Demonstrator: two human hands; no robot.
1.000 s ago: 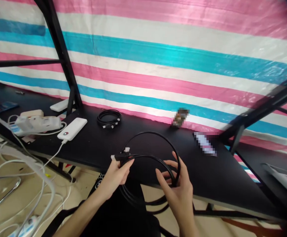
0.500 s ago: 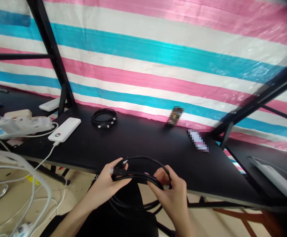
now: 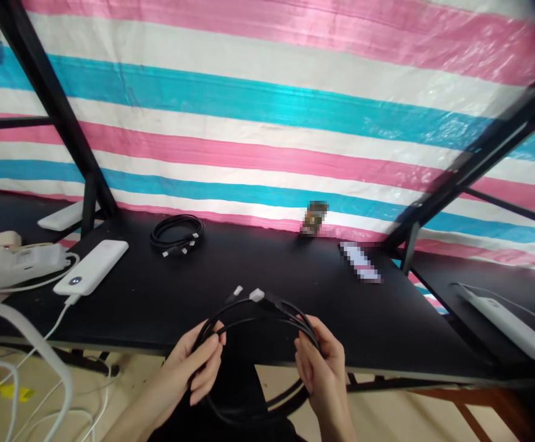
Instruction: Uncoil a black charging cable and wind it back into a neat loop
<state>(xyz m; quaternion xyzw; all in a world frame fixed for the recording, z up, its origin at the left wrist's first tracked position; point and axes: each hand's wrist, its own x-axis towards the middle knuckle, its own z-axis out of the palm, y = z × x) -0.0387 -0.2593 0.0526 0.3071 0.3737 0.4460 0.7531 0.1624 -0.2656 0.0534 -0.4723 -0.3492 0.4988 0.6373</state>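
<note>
A black cable coil (image 3: 258,313) with white plug ends at its top hangs between my two hands over the near edge of the black table (image 3: 258,270). My left hand (image 3: 198,365) pinches the coil's left side with closed fingers. My right hand (image 3: 320,362) wraps round the coil's right side. The lower part of the loop drops below the table edge in front of my lap.
A second coiled black cable (image 3: 175,234) lies at the back of the table. A white power bank (image 3: 91,267) with a white lead sits to the left, beside a white power strip (image 3: 14,261). Black frame struts (image 3: 60,123) rise left and right. Another white strip (image 3: 502,319) lies far right.
The coil's plug ends have swung from the left side up to the top of the loop. Both hands have shifted along the coil and dropped a little; the view has panned right.
</note>
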